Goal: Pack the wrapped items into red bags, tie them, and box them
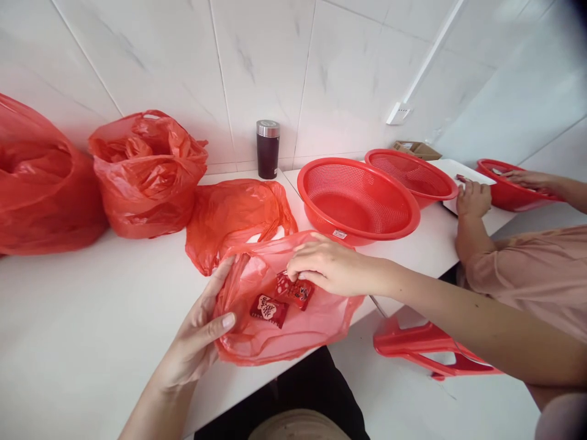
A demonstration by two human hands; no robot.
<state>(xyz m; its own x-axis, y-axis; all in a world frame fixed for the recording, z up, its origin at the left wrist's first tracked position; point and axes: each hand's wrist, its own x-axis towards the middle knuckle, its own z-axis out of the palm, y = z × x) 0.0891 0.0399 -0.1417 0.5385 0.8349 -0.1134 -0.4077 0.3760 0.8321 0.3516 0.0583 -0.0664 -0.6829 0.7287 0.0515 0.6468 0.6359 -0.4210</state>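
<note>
My left hand (202,333) grips the left edge of a thin red plastic bag (321,330), thumb on the near side of its wide mouth. Inside the bag lies a small dark red packet (269,310) with pale printing. A second, brighter red packet (300,293) is beside it, up against my right hand (328,266). My right hand reaches over the bag's right rim, its fingers curled and pinched on a small red packet with white marks (284,282). The fingers partly hide that packet.
A flattened red bag (238,211) lies behind, with two stuffed red bags (147,195) (41,195) at left. A dark tumbler (268,150) stands by the wall. Red plastic baskets (358,208) (408,174) stand at right. A co-worker's hand (474,198) rests near a white tray; a red stool (413,342) stands below.
</note>
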